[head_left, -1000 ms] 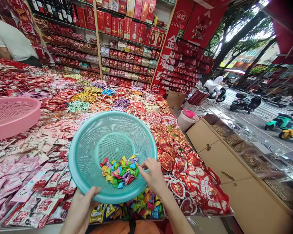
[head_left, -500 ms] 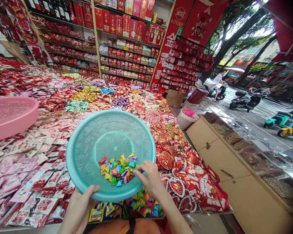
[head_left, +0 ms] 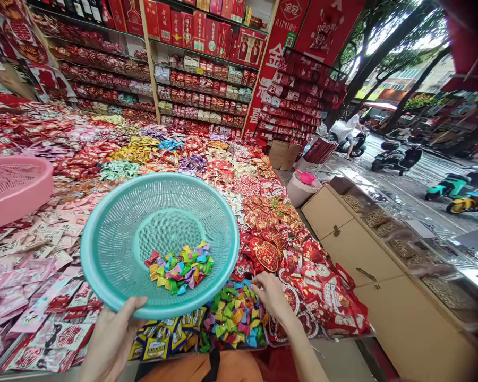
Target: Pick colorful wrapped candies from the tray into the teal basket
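At the near edge, the left hand [head_left: 113, 329] grips the near-left rim of the green basket [head_left: 107, 244], thumb over the lip and fingers hidden below, probably to keep it steady while the other hand is free. The basket is tilted toward the person, which likely explains why its twist candies [head_left: 181, 268] lie together at the near side.

Just right of the basket, the right hand [head_left: 273, 297] is at the right edge of a loose candy pile [head_left: 237, 313], fingers loosely curled downward; whether they pinch anything I cannot tell. The pile sits beside blue-yellow packets [head_left: 157, 347] and red heart packs [head_left: 290, 297], each kind kept apart, presumably for easy picking.

Farther left, a pink basket [head_left: 14, 207] rests on the sweets. At the right, a bucket [head_left: 298, 193] stands beyond a cabinet [head_left: 366, 270], a pink scoop [head_left: 306, 177] lying on top, seemingly handy for serving. Far back, shelves [head_left: 199, 66] hold packets in rows, boxes above.
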A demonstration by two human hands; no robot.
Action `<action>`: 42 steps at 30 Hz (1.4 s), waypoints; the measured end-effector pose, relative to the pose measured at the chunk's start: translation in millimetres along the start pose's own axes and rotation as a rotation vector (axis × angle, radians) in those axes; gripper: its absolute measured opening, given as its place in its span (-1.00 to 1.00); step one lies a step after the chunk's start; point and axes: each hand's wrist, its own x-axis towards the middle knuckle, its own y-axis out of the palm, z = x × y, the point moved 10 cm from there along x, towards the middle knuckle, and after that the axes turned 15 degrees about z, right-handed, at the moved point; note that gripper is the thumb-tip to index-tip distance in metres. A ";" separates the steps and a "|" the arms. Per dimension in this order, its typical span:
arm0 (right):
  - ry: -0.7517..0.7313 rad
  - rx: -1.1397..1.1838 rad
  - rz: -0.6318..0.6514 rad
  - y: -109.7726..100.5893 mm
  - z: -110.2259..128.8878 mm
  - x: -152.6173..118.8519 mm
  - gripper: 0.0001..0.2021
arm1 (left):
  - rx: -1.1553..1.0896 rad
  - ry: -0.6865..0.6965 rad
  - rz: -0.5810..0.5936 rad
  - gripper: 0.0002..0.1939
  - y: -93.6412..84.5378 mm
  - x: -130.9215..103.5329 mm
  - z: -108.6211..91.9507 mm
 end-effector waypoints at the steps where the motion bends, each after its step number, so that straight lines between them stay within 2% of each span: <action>1: 0.012 -0.017 0.031 8.0 -2.6 2.2 -0.84 | 0.001 0.006 0.002 -0.64 -0.4 0.2 -0.2; 6: 0.098 -0.079 0.105 28.5 -13.3 14.8 -0.82 | -0.009 -0.017 -0.014 -0.66 -2.7 -0.2 2.3; 18: 0.078 -0.136 0.073 39.2 -20.4 29.9 -0.75 | -0.018 -0.031 -0.048 -0.62 -0.2 -3.2 -0.4; 24: 0.066 -0.125 0.058 40.6 -21.8 30.1 -0.77 | -0.032 -0.038 -0.061 -0.60 0.4 -4.9 -1.6; 31: 0.080 -0.110 0.117 42.4 -22.1 31.0 -0.83 | -0.036 -0.043 -0.061 -0.62 -1.0 -3.0 0.9; 42: 0.010 -0.073 0.136 30.1 -9.4 22.2 -0.85 | -0.019 -0.030 -0.046 -0.65 -1.2 -2.3 0.7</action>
